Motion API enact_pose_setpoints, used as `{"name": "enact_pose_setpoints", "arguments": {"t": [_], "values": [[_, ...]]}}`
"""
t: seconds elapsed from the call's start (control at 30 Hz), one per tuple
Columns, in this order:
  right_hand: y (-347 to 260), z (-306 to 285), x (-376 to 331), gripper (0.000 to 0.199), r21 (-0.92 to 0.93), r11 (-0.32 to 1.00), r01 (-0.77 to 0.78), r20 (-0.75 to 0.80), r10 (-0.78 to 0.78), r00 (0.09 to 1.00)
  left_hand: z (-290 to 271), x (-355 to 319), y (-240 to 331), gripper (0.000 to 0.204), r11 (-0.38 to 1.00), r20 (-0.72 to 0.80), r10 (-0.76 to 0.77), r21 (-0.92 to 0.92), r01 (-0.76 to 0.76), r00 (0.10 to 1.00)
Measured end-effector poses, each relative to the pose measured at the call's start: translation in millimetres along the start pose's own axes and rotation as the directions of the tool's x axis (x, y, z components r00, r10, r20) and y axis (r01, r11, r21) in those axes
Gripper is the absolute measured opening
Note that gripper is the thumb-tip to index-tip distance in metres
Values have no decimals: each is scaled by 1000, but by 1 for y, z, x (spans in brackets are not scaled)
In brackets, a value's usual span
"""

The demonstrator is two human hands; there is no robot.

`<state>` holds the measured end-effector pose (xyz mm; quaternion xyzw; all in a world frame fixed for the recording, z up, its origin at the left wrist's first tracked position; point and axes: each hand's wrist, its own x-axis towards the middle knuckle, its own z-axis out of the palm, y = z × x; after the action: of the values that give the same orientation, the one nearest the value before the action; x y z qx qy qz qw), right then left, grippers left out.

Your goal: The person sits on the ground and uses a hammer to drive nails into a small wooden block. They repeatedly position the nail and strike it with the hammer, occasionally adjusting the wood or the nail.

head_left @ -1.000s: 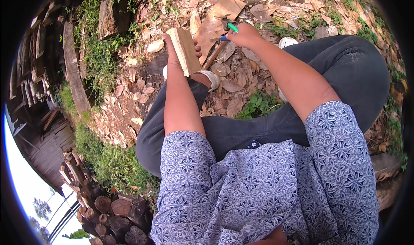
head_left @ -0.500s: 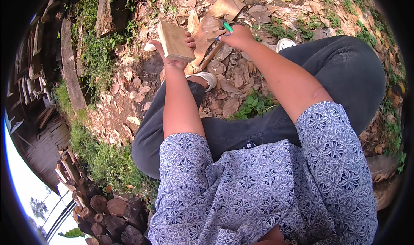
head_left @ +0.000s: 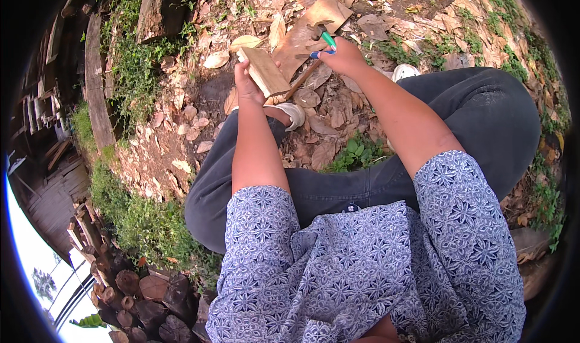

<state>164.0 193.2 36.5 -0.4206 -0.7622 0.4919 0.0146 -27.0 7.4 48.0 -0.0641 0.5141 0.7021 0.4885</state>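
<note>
My left hand [head_left: 247,84] is closed round a pale wooden block [head_left: 264,71], held tilted above the ground with one long edge and a broad face showing. To its right my right hand [head_left: 348,57] is closed, knuckles up, on a green-handled tool [head_left: 328,39] with a dark metal head that looks like a hammer. A blue piece [head_left: 321,54] with a thin strip pointing left also shows at these fingers; how it is gripped is hidden. Behind the tool lies a flat brown sheet [head_left: 326,12]. A wooden stick [head_left: 303,80] lies between the hands.
My crossed legs in dark trousers [head_left: 477,107] sit close below my hands, with light shoes [head_left: 295,117]. Dry leaves [head_left: 216,60] cover the soil. Weathered planks [head_left: 99,83] and green plants [head_left: 142,222] stand left, stacked logs [head_left: 154,287] lower left.
The wooden block has come down and turned, showing more of its long edge. My left fingers have changed their grip. The right hand has shifted slightly right and down in the picture, still closed.
</note>
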Motion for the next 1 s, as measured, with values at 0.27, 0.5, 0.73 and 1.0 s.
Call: {"name": "enact_pose_setpoints", "arguments": {"t": [0.27, 0.5, 0.73, 1.0], "values": [[-6, -45, 20, 48, 116, 993, -6, -451, 58, 891, -17, 21, -2, 74, 994, -63, -86, 61, 90, 994], [12, -29, 22, 54, 159, 987, 27, -275, 18, 961, -17, 58, -5, 72, 41, 30, 116, 999, -35, 993], [-4, -24, 10, 59, 4, 992, 125, -126, -124, 984, 9, 63, 9, 67, -323, 44, -90, 944, -71, 995], [-5, -28, 1, 50, 76, 997, 33, -24, -31, 999, 8, 37, -21, 46, -486, 6, 104, 873, 45, 995]]}}
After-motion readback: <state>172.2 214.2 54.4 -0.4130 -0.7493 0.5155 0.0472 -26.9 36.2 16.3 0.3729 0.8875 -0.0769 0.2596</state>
